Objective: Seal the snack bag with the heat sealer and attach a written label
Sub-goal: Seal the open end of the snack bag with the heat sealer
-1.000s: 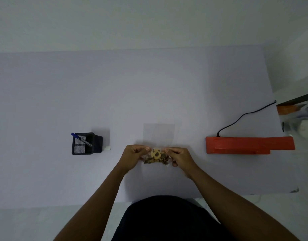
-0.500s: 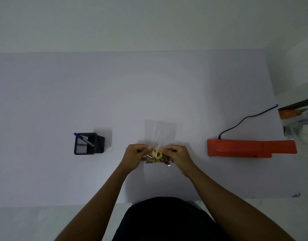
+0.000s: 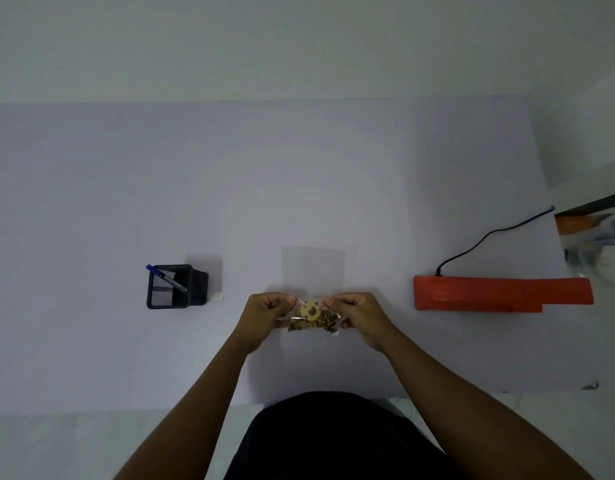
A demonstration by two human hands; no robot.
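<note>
A clear snack bag [image 3: 313, 271] lies flat on the pale table [image 3: 299, 174], its snacks gathered at the near end and its empty top pointing away from me. My left hand [image 3: 264, 315] pinches the bag's left edge and my right hand [image 3: 359, 315] pinches its right edge, both beside the snacks. The orange heat sealer [image 3: 500, 293] lies shut to the right, apart from the bag. A blue-capped pen [image 3: 166, 278] stands in a black mesh holder [image 3: 174, 287] to the left. A small white label [image 3: 217, 297] rests beside the holder.
The sealer's black cord [image 3: 489, 237] runs off to the back right. Beyond the table's right edge sits clutter with an orange item [image 3: 576, 224]. My dark-clothed body is at the table's near edge.
The upper part of the bag, creased and lifted half a second ago, now lies flat. Both hands keep their pinch at the bag's sides.
</note>
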